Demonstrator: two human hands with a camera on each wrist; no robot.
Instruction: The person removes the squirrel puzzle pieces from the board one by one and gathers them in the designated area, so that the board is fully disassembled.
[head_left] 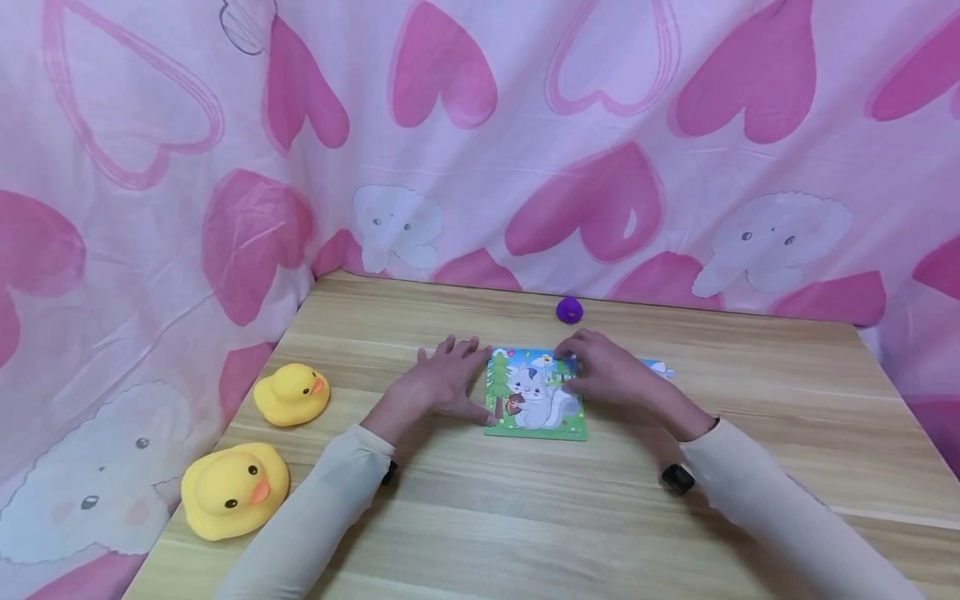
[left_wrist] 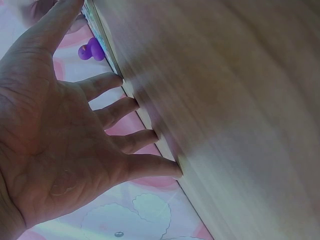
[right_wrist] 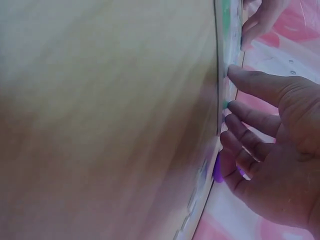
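A squirrel jigsaw puzzle (head_left: pixel 534 400) in a flat board lies on the wooden table. My left hand (head_left: pixel 447 379) is spread along its left side, thumb by the lower left corner and index finger by the upper left one. In the left wrist view the left hand's fingers (left_wrist: pixel 120 107) are apart, their tips down at the tabletop. Over the puzzle's upper right part is my right hand (head_left: pixel 606 371), its thumb and fingertips (right_wrist: pixel 235 70) touching the picture and spaced apart. Loose puzzle pieces (head_left: pixel 660 368) lie beyond the right hand, partly hidden by it.
Two yellow rubber ducks (head_left: pixel 292 394) sit near the table's left edge, one larger and closer. A small purple duck (head_left: pixel 570 310) stands at the back edge. Behind and to the left hangs a pink curtain (head_left: pixel 480 167) with hearts. The table (head_left: pixel 510 533) has a wood-grain top.
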